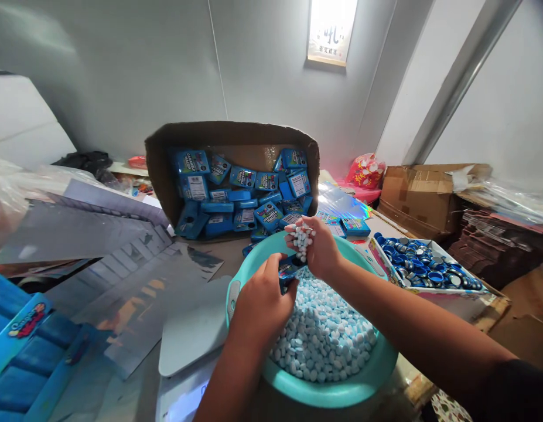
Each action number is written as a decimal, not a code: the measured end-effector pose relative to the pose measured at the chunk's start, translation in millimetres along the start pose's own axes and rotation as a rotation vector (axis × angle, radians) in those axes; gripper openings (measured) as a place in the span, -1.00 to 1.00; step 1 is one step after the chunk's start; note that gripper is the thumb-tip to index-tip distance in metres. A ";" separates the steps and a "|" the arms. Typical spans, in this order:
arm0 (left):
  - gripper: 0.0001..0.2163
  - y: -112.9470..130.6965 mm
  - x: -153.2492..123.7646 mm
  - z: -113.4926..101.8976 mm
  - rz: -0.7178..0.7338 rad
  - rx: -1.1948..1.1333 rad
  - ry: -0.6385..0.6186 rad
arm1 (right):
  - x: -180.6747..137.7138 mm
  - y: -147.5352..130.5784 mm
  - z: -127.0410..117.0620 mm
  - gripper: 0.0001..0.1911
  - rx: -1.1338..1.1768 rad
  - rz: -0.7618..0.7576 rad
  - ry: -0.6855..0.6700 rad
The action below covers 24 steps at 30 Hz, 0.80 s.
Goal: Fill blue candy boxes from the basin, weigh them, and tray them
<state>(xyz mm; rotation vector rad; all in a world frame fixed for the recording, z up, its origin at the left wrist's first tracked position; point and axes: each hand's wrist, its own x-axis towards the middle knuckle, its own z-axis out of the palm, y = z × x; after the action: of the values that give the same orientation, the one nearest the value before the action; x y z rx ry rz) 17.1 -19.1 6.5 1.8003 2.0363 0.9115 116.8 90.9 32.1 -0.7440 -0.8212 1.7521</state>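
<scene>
My left hand [266, 290] is closed round a small blue candy container [287, 269] and holds it over the turquoise basin [330, 398]. Cupped just above it, my right hand [323, 246] holds a heap of small white candies [303, 239]. The heap reaches down to the container's top; its opening is mostly hidden by my fingers. Below both hands, the basin holds a large pile of white and pale blue candies [328, 337]. Behind the basin, a cardboard carton [234, 130] lies with its mouth towards me, filled with several blue candy containers [269, 215] of the same look.
To the right stands an open box [438, 290] of blue round caps [412, 264]. Several blue packs [354, 227] lie beyond the basin. A flat pale plate [194, 343] is left of it. Blue display trays [20, 363] sit at far left, brown cartons [418, 190] at back right.
</scene>
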 end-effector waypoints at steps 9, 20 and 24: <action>-0.67 -1.3 -0.1 0.1 0.049 -0.022 -0.016 | -4.0 -0.1 0.9 -0.84 -0.066 -0.055 -0.048; -0.68 0.0 -1.8 1.2 0.031 0.040 0.018 | -6.1 0.7 2.5 -0.77 -0.109 -0.081 -0.107; -0.67 0.3 -1.3 1.0 0.025 0.032 0.029 | -6.3 0.7 2.4 -0.75 -0.098 -0.089 -0.122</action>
<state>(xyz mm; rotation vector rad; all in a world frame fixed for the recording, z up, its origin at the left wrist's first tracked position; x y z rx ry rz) 18.2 -20.1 5.6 1.8432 2.0622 0.9216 116.4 84.3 33.6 -0.6597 -1.0131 1.7000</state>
